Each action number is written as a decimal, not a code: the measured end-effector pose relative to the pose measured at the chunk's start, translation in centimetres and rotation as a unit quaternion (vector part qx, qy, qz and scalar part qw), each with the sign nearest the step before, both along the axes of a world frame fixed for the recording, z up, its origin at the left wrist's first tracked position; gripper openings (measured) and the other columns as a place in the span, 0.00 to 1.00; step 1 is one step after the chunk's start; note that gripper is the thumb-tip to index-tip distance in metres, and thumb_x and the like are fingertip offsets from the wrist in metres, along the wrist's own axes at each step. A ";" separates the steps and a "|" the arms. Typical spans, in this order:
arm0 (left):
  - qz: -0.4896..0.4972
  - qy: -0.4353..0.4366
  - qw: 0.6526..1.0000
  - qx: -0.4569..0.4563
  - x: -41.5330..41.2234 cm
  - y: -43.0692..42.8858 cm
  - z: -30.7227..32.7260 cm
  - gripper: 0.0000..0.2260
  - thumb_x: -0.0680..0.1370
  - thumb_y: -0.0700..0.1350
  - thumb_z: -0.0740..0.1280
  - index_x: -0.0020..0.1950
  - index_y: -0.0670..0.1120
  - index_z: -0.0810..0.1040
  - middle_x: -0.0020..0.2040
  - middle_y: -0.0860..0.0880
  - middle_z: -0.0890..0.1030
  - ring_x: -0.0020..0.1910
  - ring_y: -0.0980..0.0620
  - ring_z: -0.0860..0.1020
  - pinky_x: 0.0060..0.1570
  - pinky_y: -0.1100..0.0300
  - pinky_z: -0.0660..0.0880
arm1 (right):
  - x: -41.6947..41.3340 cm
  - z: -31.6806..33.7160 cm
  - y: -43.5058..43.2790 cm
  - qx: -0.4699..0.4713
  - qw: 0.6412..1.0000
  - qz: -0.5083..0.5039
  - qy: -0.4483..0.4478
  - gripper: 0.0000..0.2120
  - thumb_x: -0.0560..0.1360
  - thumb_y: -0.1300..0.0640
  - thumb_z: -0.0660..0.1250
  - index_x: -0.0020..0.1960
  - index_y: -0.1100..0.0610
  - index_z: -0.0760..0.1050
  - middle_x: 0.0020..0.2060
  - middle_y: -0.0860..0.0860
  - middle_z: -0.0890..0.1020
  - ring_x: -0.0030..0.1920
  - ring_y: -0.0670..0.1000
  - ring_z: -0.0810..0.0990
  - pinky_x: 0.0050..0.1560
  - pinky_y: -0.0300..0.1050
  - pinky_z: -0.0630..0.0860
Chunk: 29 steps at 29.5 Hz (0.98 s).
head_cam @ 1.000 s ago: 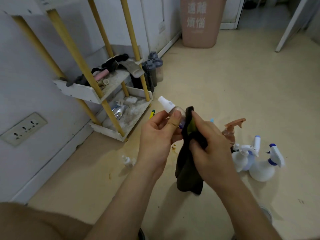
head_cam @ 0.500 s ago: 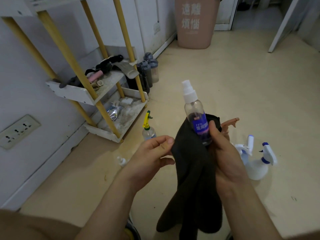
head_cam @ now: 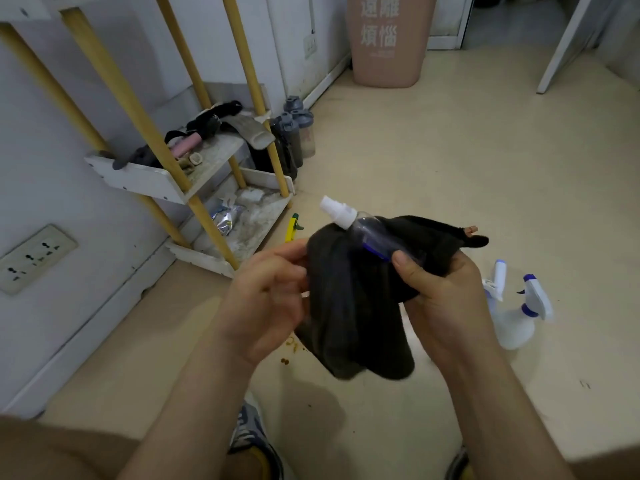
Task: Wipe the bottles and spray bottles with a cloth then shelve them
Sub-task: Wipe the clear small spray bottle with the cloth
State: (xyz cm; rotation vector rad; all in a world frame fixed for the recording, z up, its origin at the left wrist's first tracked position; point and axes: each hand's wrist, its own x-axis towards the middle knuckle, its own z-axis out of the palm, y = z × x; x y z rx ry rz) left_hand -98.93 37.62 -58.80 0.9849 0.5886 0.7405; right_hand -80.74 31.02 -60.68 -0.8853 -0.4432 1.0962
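A small clear spray bottle (head_cam: 367,232) with a white pump top and a blue label lies tilted on a dark cloth (head_cam: 349,306). My right hand (head_cam: 440,289) grips the bottle through the cloth, thumb on its body. My left hand (head_cam: 266,296) pinches the cloth's left edge. On the floor at right stand white spray bottles with blue trim (head_cam: 519,317). A yellow-and-green sprayer top (head_cam: 292,227) pokes out behind the cloth, and a brown trigger tip (head_cam: 471,231) shows at the cloth's right end. The shelf rack (head_cam: 152,181) stands at left.
The rack's white shelves hold rags, a pink item and foil scraps between yellow posts. Grey-capped dark bottles (head_cam: 294,133) stand beside it. A pink bin (head_cam: 388,39) is by the far wall. A wall socket (head_cam: 34,258) sits low at left. My shoes (head_cam: 252,434) are below.
The small bottle has tipped from upright to lying slanted left on the cloth. My left hand has moved in and taken the cloth's edge. The cloth is bunched up higher.
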 end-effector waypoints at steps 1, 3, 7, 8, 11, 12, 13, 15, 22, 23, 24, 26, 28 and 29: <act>0.007 -0.036 0.999 -0.012 0.6 -0.3 0.0 0.22 0.69 0.34 0.61 0.62 0.37 0.79 0.58 0.37 0.78 0.53 0.40 0.77 0.49 0.47 0.77 | -0.3 -0.2 0.1 -0.009 0.999 -0.015 -0.039 0.23 0.66 0.64 0.74 0.61 0.63 0.76 0.54 0.58 0.84 0.56 0.57 0.83 0.53 0.47 0.79; 0.052 -0.086 0.995 -0.023 1.5 -0.9 -0.3 0.19 0.70 0.32 0.64 0.58 0.41 0.83 0.55 0.40 0.82 0.51 0.44 0.82 0.47 0.50 0.81 | -0.9 -0.4 0.1 -0.021 0.992 -0.039 -0.116 0.21 0.68 0.62 0.75 0.60 0.60 0.77 0.52 0.54 0.85 0.55 0.54 0.83 0.53 0.47 0.79; 0.163 -0.090 0.982 -0.027 2.6 -1.4 0.6 0.11 0.68 0.36 0.69 0.47 0.47 0.85 0.46 0.45 0.85 0.43 0.49 0.84 0.38 0.56 0.83 | -2.4 0.3 -0.2 -0.001 0.983 -0.020 -0.183 0.13 0.73 0.64 0.72 0.54 0.52 0.79 0.46 0.45 0.86 0.50 0.45 0.84 0.45 0.35 0.79; 0.188 -0.073 0.979 -0.013 2.6 -1.2 0.9 0.11 0.67 0.38 0.69 0.47 0.46 0.84 0.46 0.46 0.85 0.43 0.49 0.84 0.38 0.56 0.83 | -2.7 0.3 -0.3 0.002 0.984 0.006 -0.175 0.11 0.73 0.61 0.71 0.54 0.52 0.79 0.47 0.46 0.86 0.51 0.46 0.84 0.46 0.37 0.79; 0.248 0.027 0.967 0.054 2.2 -0.6 0.8 0.14 0.65 0.46 0.71 0.49 0.46 0.81 0.43 0.50 0.85 0.42 0.53 0.84 0.39 0.58 0.81 | -3.4 0.4 -0.4 -0.029 0.985 0.092 -0.140 0.15 0.70 0.52 0.68 0.55 0.56 0.80 0.49 0.52 0.86 0.52 0.52 0.85 0.51 0.45 0.81; 0.252 0.054 0.964 0.064 2.1 -0.6 0.6 0.15 0.64 0.49 0.71 0.49 0.46 0.81 0.43 0.51 0.85 0.42 0.54 0.83 0.40 0.57 0.81 | -3.6 0.4 -0.4 -0.041 0.986 0.121 -0.111 0.17 0.70 0.52 0.67 0.56 0.58 0.80 0.50 0.55 0.86 0.53 0.54 0.84 0.52 0.48 0.81; 0.248 0.067 0.965 0.058 2.1 -0.7 0.5 0.15 0.65 0.50 0.70 0.49 0.47 0.81 0.42 0.51 0.85 0.42 0.54 0.83 0.41 0.57 0.81 | -3.6 0.5 -0.4 -0.049 0.986 0.146 -0.067 0.17 0.71 0.52 0.66 0.57 0.60 0.79 0.51 0.57 0.85 0.54 0.56 0.84 0.53 0.49 0.81; 0.221 0.050 0.974 0.018 2.2 -1.0 0.2 0.13 0.67 0.51 0.67 0.47 0.46 0.80 0.39 0.51 0.85 0.39 0.54 0.83 0.38 0.59 0.81 | -3.6 0.8 -0.5 -0.048 0.980 0.192 0.034 0.19 0.73 0.54 0.64 0.59 0.62 0.78 0.53 0.60 0.84 0.54 0.57 0.83 0.53 0.49 0.81; 0.208 -0.005 0.977 -0.034 2.3 -1.9 -0.6 0.12 0.64 0.49 0.70 0.43 0.45 0.86 0.42 0.45 0.86 0.41 0.51 0.84 0.43 0.58 0.82 | -5.0 0.6 0.2 -0.078 0.989 0.127 0.007 0.17 0.72 0.49 0.64 0.55 0.56 0.80 0.49 0.56 0.86 0.52 0.55 0.84 0.53 0.53 0.80; 0.203 -0.014 0.978 -0.035 2.4 -2.1 -0.4 0.12 0.66 0.48 0.69 0.46 0.45 0.85 0.44 0.45 0.86 0.42 0.51 0.84 0.44 0.58 0.82 | -5.2 0.3 0.4 -0.089 0.992 0.086 -0.039 0.13 0.72 0.47 0.65 0.51 0.53 0.81 0.46 0.53 0.86 0.51 0.54 0.84 0.52 0.52 0.80; 0.196 -0.020 0.980 -0.033 2.5 -2.2 -0.3 0.14 0.67 0.48 0.67 0.49 0.45 0.83 0.45 0.46 0.86 0.43 0.51 0.84 0.45 0.58 0.82 | -5.5 0.0 0.5 -0.102 0.988 0.038 -0.113 0.09 0.74 0.47 0.65 0.47 0.51 0.81 0.43 0.50 0.86 0.48 0.52 0.84 0.51 0.48 0.79; 0.203 0.015 0.979 0.003 2.6 -2.3 -0.1 0.13 0.67 0.47 0.67 0.51 0.49 0.82 0.44 0.49 0.86 0.43 0.53 0.83 0.48 0.56 0.80 | -6.5 -0.4 0.3 -0.092 0.942 -0.034 -0.320 0.08 0.80 0.53 0.64 0.45 0.49 0.80 0.38 0.46 0.83 0.43 0.51 0.82 0.45 0.33 0.74; 0.210 0.100 0.967 0.100 2.8 -2.3 -0.1 0.08 0.73 0.47 0.69 0.50 0.54 0.82 0.44 0.52 0.84 0.43 0.55 0.80 0.49 0.57 0.77 | -7.9 -0.6 -0.2 -0.066 0.892 -0.028 -0.446 0.11 0.79 0.63 0.60 0.56 0.54 0.78 0.42 0.44 0.78 0.47 0.47 0.80 0.44 0.20 0.67; 0.213 0.124 0.957 0.151 2.9 -2.2 -0.1 0.06 0.77 0.45 0.68 0.51 0.55 0.81 0.44 0.53 0.83 0.44 0.55 0.79 0.48 0.58 0.77 | -8.8 -0.1 -0.5 -0.052 0.900 0.010 -0.433 0.16 0.79 0.65 0.59 0.64 0.55 0.74 0.47 0.44 0.77 0.53 0.44 0.80 0.48 0.18 0.65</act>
